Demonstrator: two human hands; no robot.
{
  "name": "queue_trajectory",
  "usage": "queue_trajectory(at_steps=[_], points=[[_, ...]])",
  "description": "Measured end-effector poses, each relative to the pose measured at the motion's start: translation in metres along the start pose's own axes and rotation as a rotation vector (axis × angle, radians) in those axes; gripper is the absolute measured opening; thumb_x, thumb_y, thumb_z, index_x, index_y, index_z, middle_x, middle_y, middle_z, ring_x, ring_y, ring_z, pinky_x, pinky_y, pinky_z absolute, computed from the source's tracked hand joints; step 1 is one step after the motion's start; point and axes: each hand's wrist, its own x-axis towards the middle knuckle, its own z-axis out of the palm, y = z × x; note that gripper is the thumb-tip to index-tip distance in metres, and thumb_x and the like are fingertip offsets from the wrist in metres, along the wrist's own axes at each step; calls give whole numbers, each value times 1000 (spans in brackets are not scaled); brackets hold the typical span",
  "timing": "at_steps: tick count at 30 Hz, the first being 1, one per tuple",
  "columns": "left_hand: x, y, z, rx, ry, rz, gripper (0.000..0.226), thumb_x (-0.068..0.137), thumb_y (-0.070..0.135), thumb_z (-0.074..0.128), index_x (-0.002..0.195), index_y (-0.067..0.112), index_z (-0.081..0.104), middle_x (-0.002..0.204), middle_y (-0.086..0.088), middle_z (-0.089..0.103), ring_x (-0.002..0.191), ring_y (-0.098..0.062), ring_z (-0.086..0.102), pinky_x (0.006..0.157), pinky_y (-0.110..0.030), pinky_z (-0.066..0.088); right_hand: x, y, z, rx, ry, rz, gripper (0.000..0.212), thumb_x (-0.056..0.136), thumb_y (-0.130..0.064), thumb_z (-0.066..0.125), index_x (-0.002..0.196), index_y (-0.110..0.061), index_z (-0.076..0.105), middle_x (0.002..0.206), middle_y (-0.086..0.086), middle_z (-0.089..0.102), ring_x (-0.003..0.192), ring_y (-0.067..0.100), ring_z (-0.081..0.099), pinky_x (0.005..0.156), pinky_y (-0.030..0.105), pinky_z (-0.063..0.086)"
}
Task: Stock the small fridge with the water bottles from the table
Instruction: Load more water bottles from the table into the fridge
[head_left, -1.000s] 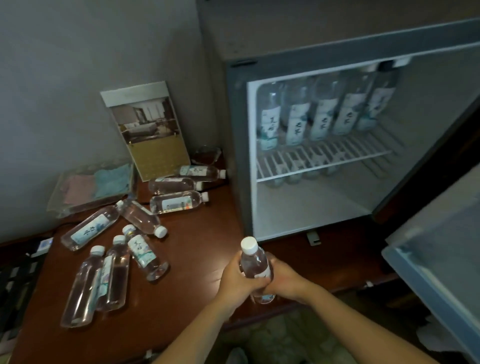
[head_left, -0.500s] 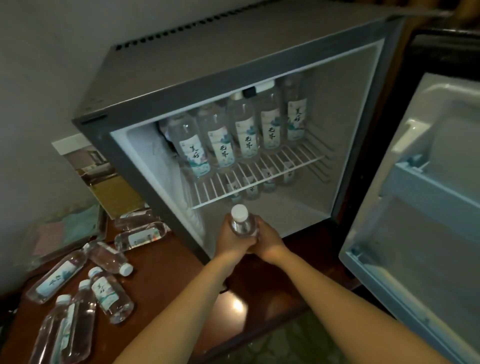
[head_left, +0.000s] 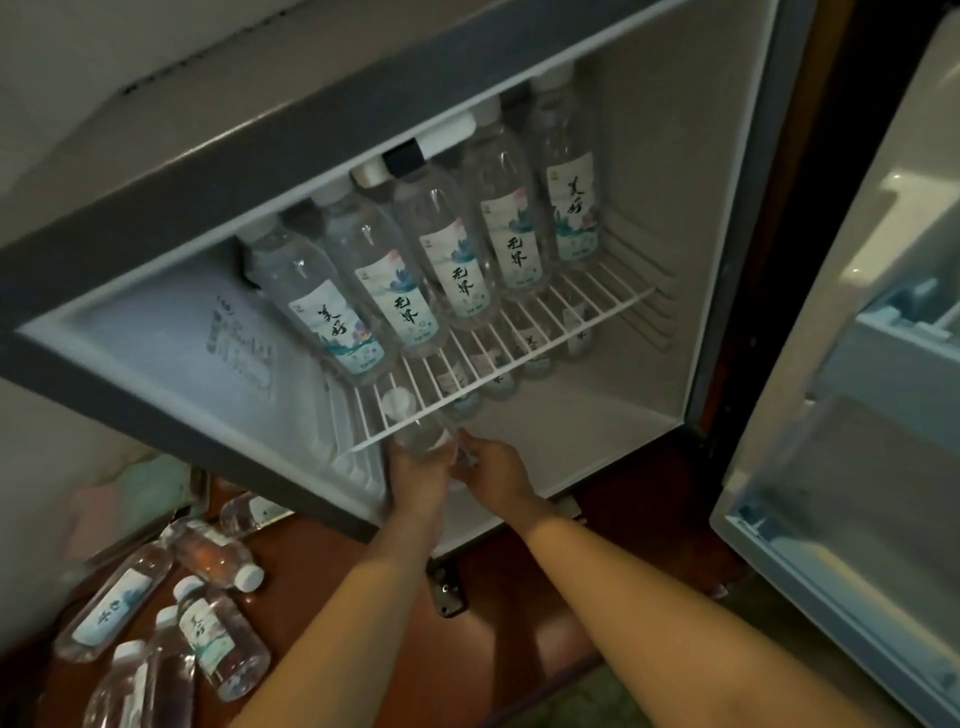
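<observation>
Bottle (head_left: 422, 440) now inside fridge (head_left: 655, 171), under shelf (head_left: 582, 306)

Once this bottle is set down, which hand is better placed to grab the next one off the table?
Probably left: the left hand is nearer the loose bottles lying left of the fridge; the right hand would cross over.
</observation>
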Motion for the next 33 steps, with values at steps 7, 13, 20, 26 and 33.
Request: queue_trajectory(at_steps=[7, 13, 20, 26, 33], points=[[25, -14, 10, 44, 92, -222, 41, 94, 13, 50, 132, 0, 43, 132, -20, 53, 119, -32, 52, 103, -42, 43, 18, 0, 8, -3, 20, 36, 48, 91, -18, 57, 136, -9, 46, 132, 15, 56, 121, 25, 53, 96, 22, 38], [44, -13, 14, 40, 117, -261, 34, 97, 15, 43, 129, 1, 47, 129, -22, 54, 118, -35, 52, 99, -42, 43, 36, -8, 10, 190, 59, 107, 37, 89, -17, 60, 124, -6, 58, 127, 14, 60, 120, 24, 55, 102, 28, 42], [53, -8, 23, -69, 175, -262, 33, 96, 3, 39, 126, -3, 50, 126, -25, 55, 107, -32, 56, 93, -39, 46, 49, -15, 10, 278, 53, 149, 28, 89, -7, 54, 114, -3, 66, 120, 18, 65, 115, 28, 58, 99, 34, 47], [66, -6, 23, -199, 170, -275, 33, 96, 5, 37, 125, -3, 50, 99, -16, 54, 90, -24, 50, 66, -27, 44, 54, -11, 10, 267, 10, 163, 27, 87, -4, 54, 111, 0, 67, 85, 6, 65, 69, 4, 48, 73, 18, 39], [61, -3, 33, -238, 233, -233, 36, 99, 8, 34, 132, 0, 45, 115, -16, 55, 105, -28, 55, 79, -29, 47, 55, -13, 10, 258, -3, 164, 30, 87, 0, 53, 113, -1, 66, 110, 16, 69, 99, 22, 62, 87, 24, 45]])
